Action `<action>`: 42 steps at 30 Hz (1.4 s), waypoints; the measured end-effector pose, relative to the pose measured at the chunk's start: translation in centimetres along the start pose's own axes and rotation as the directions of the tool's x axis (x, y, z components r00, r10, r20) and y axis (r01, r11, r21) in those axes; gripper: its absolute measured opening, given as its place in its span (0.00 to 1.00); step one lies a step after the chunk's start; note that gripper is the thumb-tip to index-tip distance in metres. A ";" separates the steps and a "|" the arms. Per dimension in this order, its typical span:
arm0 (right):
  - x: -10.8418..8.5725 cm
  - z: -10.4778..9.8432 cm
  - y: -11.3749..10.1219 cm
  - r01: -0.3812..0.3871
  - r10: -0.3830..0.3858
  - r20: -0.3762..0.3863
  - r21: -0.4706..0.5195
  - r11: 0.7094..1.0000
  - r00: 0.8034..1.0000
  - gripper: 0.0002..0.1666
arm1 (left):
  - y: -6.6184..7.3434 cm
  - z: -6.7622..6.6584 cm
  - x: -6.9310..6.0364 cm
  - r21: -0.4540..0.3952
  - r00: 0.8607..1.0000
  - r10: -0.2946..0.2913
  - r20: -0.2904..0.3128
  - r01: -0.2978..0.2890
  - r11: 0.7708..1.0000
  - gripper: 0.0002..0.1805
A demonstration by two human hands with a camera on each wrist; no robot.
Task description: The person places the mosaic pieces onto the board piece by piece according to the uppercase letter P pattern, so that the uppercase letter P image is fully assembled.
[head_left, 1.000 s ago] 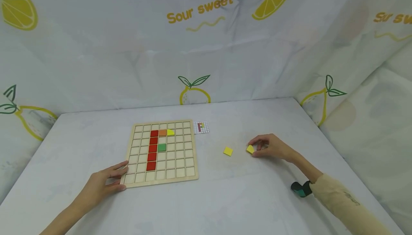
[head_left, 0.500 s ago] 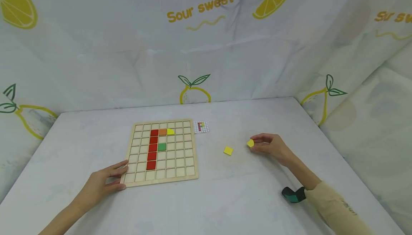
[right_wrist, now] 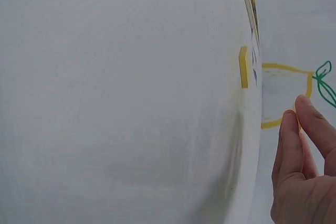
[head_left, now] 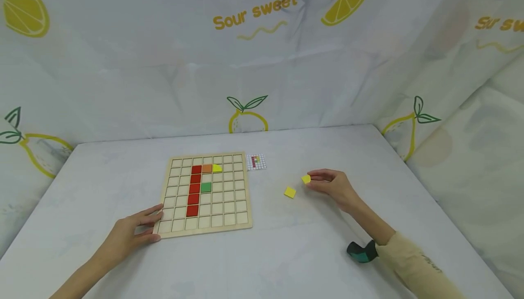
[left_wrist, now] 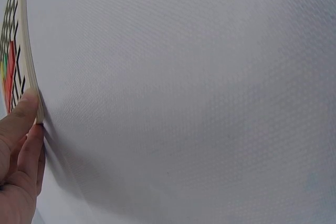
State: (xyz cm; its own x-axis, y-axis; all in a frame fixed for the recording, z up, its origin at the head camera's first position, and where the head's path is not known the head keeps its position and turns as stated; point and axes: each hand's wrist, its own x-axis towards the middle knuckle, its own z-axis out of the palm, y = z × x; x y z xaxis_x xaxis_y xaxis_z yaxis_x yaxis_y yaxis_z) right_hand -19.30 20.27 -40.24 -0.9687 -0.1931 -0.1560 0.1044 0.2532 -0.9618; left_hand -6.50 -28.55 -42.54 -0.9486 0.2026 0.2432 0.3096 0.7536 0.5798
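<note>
A wooden grid board (head_left: 229,208) lies left of centre in the head view. Set in its cells are a column of several red tiles (head_left: 193,188), an orange tile (head_left: 207,168), a yellow tile with a rounded side (head_left: 217,168) and a green tile (head_left: 206,187). My left hand (head_left: 130,233) grips the board's near left corner, thumb and fingers at its edges. Between thumb and fingertips, my right hand (head_left: 333,187) pinches a small yellow tile (head_left: 305,179) above the table; in the right wrist view the fingers mostly hide it. Just below and left lies another yellow tile (head_left: 289,192).
A small printed pattern card (head_left: 256,162) lies against the board's right edge. Beneath the right forearm hangs a black and green strap-like object (head_left: 362,252) at the sleeve. A white lemon-print cloth (head_left: 172,85) rises behind the white table (head_left: 262,262).
My right hand has lifted the yellow tile off the table and carried it left, near the loose yellow tile. The left hand and the board have stayed in place.
</note>
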 end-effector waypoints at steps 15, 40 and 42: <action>0.9 4.6 -1.8 0.042 -0.042 0.008 0.037 0.998 0.999 0.26 | 0.2 -0.2 0.0 0.021 0.998 -0.055 0.029 0.055 0.998 0.31; 3.8 14.4 -4.0 0.085 -0.089 0.107 0.044 0.995 0.990 0.20 | 0.5 -0.1 0.1 0.016 0.998 -0.053 0.040 0.053 0.998 0.31; 4.1 15.1 -4.1 0.093 -0.095 0.113 0.026 0.995 0.989 0.19 | 0.4 0.0 0.1 0.018 0.998 -0.050 0.035 0.049 0.999 0.31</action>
State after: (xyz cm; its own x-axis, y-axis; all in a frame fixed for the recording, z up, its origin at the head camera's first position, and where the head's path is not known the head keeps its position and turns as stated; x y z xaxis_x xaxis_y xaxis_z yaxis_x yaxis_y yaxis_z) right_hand -20.29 4.13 -40.38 -0.9425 -0.3224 -0.0882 0.0198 0.2095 -0.9776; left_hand -6.47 -28.24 -42.26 -0.9646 0.1866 0.1865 0.2612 0.7738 0.5770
